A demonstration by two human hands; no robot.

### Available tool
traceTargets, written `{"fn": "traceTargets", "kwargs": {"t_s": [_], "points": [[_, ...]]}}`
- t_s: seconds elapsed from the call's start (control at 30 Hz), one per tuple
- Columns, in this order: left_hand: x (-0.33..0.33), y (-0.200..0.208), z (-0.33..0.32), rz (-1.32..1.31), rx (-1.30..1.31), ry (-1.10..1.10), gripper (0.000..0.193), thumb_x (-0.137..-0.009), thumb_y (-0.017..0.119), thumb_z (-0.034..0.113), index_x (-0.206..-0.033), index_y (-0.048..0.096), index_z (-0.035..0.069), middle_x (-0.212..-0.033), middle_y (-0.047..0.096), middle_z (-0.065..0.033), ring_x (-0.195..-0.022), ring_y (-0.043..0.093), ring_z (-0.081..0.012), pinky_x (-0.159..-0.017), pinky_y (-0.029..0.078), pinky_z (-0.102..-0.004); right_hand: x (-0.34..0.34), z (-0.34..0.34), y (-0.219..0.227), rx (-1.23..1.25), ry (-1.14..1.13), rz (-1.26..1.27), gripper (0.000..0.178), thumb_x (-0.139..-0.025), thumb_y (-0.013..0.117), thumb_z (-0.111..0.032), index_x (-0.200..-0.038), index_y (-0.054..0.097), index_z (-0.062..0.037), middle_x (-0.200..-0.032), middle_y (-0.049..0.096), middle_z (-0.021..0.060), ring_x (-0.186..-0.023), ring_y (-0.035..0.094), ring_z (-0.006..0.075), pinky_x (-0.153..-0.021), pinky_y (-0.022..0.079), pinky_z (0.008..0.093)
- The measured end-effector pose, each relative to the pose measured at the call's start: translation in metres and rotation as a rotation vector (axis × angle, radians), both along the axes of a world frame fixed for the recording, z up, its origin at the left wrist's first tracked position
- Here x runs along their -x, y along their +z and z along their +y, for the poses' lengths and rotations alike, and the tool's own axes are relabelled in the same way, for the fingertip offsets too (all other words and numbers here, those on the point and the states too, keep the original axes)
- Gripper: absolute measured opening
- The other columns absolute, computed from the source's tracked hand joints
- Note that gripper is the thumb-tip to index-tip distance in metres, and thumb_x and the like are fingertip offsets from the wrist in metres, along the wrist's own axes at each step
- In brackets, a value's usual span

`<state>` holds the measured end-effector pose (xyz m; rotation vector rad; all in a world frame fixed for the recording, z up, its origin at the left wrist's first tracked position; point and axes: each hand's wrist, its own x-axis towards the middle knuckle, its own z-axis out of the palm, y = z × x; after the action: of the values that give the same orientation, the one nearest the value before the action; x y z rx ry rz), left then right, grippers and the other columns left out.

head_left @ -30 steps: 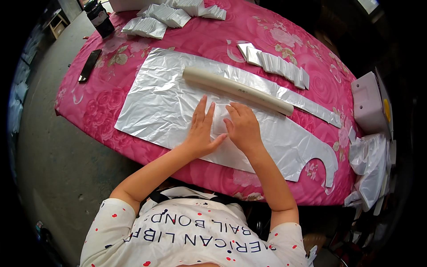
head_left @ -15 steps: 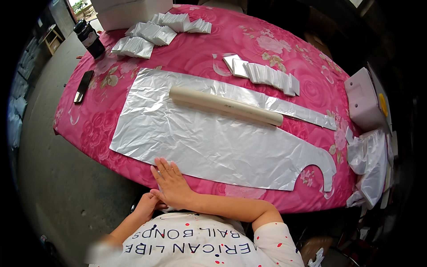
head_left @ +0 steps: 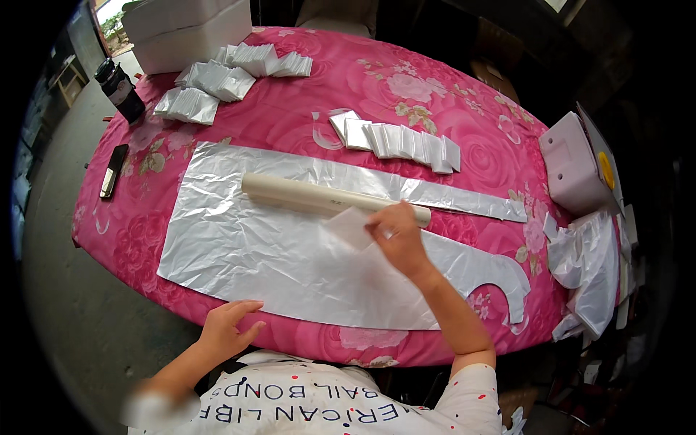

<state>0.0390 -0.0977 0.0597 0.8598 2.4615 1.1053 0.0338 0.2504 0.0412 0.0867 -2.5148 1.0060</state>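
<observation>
A wide silvery-white plastic sheet (head_left: pixel 239 239) with a curved cut-out at its right end lies wrinkled on the table. Across it rests a long beige tube (head_left: pixel 319 192). My right hand (head_left: pixel 399 235) is over the sheet, close to the tube's right end, its fingers pinching a thin whitish square piece (head_left: pixel 349 228) that is blurred by motion. At the table's near edge is my left hand (head_left: pixel 228 330), fingers spread and holding nothing, near the sheet's lower edge.
Folded silvery packets form a row (head_left: pixel 406 143) beyond the sheet and heaps (head_left: pixel 217 80) at the far left, beside a white foam box (head_left: pixel 185 36). A dark bottle (head_left: pixel 119 93) and a phone (head_left: pixel 114 172) are left. A pinkish box (head_left: pixel 576 163) and plastic bags (head_left: pixel 587 268) are right.
My hands have parted. The right hand has moved up and right over the sheet and now holds the whitish square piece; the left has opened at the table edge. The view has shifted slightly.
</observation>
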Motion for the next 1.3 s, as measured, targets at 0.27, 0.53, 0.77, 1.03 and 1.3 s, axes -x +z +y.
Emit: {"fn": "traceTargets", "kwargs": {"t_s": [0.27, 0.53, 0.77, 1.03, 1.3], "points": [[-0.003, 0.002, 0.035, -0.085, 0.047, -0.163, 0.032, -0.073, 0.070, 0.011, -0.104, 0.063, 0.005, -0.101, 0.065, -0.0125, -0.089, 0.064, -0.0260, -0.075, 0.052, -0.0311, 0.058, 0.261, -0.056, 0.252, -0.703, -0.106, 0.029, -0.082, 0.062, -0.020, -0.105, 0.062, -0.0022, -0.092, 0.066, 0.0104, -0.081, 0.062, 0.0193, -0.073, 0.046, 0.0315], [0.002, -0.005, 0.033, 0.048, 0.069, -0.190, 0.031, -0.075, 0.067, 0.013, -0.104, 0.061, 0.005, -0.103, 0.064, -0.0106, -0.087, 0.063, -0.0263, -0.073, 0.052, -0.0323, 0.062, 0.177, -0.037, -0.486, -0.739, 0.165, 0.034, -0.077, 0.066, -0.023, -0.106, 0.061, -0.0058, -0.105, 0.060, 0.0133, -0.104, 0.052, 0.0295, -0.088, 0.038, 0.0451], [0.019, -0.010, 0.060, 0.125, 0.008, -0.342, 0.035, -0.078, 0.064, 0.014, -0.111, 0.057, 0.005, -0.115, 0.058, -0.0112, -0.096, 0.060, -0.0279, -0.079, 0.050, -0.0351, -0.018, 0.035, 0.000, -0.372, 0.038, -0.172, 0.049, -0.073, 0.071, -0.020, -0.117, 0.056, -0.0044, -0.103, 0.056, 0.0113, -0.099, 0.051, 0.0278, -0.085, 0.044, 0.0363], [0.015, -0.024, 0.111, 0.147, -0.028, -0.390, 0.069, -0.078, 0.065, 0.022, -0.135, 0.032, 0.002, -0.142, 0.026, -0.0203, -0.125, 0.033, -0.0385, -0.101, 0.034, -0.0414, -0.133, -0.055, 0.012, -0.172, -0.256, -0.528, 0.056, -0.075, 0.067, -0.015, -0.125, 0.047, 0.0036, -0.097, 0.054, 0.0151, -0.090, 0.053, 0.0306, -0.075, 0.047, 0.0378], [-0.006, -0.056, 0.168, 0.305, -0.082, -0.445, 0.084, -0.080, 0.058, 0.034, -0.140, 0.013, -0.003, -0.145, 0.006, -0.0297, -0.135, 0.010, -0.0441, -0.110, 0.016, -0.0449, -0.144, -0.042, -0.026, -0.133, -0.189, -0.285, 0.052, -0.086, 0.054, -0.029, -0.124, 0.046, 0.0059, -0.133, 0.038, 0.0238, -0.125, 0.033, 0.0375, -0.103, 0.028, 0.0440]]}}
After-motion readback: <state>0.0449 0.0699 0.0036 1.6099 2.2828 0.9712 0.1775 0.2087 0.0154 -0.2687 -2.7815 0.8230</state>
